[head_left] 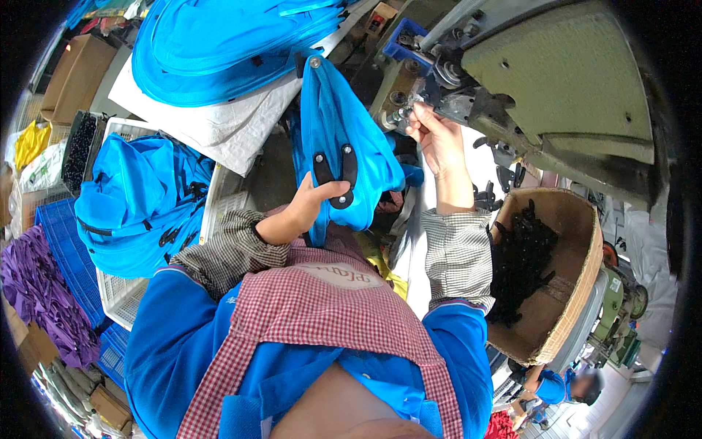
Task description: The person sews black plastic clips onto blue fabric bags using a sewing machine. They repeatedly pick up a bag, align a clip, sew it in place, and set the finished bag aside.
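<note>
My left hand (307, 207) grips the folded blue fabric piece (365, 172) in front of my chest, thumb pressed on one of the black plastic strips (346, 172) riveted to it. The other fingers are hidden behind the cloth. A silver rivet shows at the fabric's upper tip. To the right, my right hand (437, 139) is raised at the green riveting-type machine (563, 80), thumb and fingertips pinched together beside its small metal tooling (398, 117). What the pinch holds, if anything, is too small to make out.
A cardboard box (559, 322) of small black parts stands at right. Stacked blue fabric pieces (227, 51) lie on white cloth (248, 132) at the far left. More blue fabric (139, 197) fills a white crate (110, 289). Another person (559, 388) is at lower right.
</note>
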Motion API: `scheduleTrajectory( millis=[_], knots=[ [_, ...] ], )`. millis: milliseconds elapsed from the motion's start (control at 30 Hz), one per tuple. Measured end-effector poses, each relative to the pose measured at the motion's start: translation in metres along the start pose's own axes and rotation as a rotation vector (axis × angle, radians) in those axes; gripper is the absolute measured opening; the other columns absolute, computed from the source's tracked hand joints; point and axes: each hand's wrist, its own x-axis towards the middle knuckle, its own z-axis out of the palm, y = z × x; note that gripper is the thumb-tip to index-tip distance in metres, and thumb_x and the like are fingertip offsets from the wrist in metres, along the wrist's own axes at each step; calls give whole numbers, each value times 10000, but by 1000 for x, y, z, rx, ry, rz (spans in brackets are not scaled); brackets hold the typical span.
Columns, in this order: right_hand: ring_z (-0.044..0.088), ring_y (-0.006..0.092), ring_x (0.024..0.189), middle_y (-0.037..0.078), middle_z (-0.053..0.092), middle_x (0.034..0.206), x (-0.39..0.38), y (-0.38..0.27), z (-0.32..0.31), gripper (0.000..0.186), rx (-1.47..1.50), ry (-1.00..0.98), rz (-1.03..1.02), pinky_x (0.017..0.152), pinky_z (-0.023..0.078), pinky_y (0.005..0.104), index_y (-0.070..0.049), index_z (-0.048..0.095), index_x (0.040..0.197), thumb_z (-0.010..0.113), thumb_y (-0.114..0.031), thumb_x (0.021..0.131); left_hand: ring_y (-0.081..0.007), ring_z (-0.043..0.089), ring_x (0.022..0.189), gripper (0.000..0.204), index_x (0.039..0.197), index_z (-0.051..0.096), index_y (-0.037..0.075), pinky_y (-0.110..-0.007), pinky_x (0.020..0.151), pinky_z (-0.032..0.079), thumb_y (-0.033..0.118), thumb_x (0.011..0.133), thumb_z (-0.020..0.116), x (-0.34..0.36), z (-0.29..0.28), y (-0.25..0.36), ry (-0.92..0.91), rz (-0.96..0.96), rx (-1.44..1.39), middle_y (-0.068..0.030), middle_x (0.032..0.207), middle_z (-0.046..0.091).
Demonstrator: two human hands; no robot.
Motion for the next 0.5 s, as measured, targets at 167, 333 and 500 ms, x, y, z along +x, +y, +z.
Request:
scheduleTrajectory(
  millis=[167, 333, 500],
  knots=[
    [529, 89, 681, 48, 577, 794, 3, 17, -18, 180, 27, 27, -13, 627, 462, 252, -25, 584, 893, 645, -162, 793, -257, 532, 992, 439, 1169, 452, 30, -378, 852, 434, 178, 768, 552, -23, -65, -28, 190, 357, 392, -117, 1109, 539],
    [426, 220, 1041, 96, 388, 1208, -65, 154, -110, 538, -190, 327, 276, 875, 366, 351, -38, 394, 1228, 436, -444, 879, -355, 394, 1162, 685, 1321, 311, 70, -498, 1003, 280, 561, 846, 361, -110, -100, 47, 601, 312, -401, -169, 1323, 369],
    [470, 302, 1086, 172, 460, 1232, -76, 221, -160, 471, 468, 36, 531, 941, 381, 440, -27, 381, 1263, 398, -344, 914, -296, 432, 1138, 496, 1264, 390, 63, -434, 977, 326, 377, 881, 396, -151, -194, -78, 643, 227, -264, -129, 1288, 418]
  ],
)
